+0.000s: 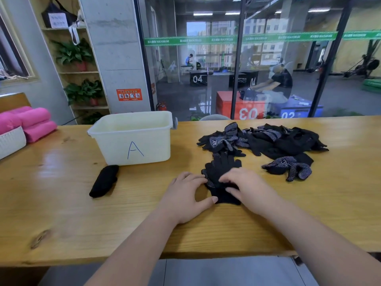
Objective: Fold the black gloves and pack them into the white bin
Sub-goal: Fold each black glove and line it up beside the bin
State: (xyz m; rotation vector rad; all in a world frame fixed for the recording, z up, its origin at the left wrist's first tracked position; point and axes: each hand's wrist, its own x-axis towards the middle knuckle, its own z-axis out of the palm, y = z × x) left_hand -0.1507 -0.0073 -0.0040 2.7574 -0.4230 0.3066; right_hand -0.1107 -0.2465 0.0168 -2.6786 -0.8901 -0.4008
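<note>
Left hand and right hand, fingers relaxed, press one black dotted knit glove flat; folding it over likely comes next.

black glove pile right of the white bin; a folded glove just before it.

Wooden table; white bin; black gloves
</note>
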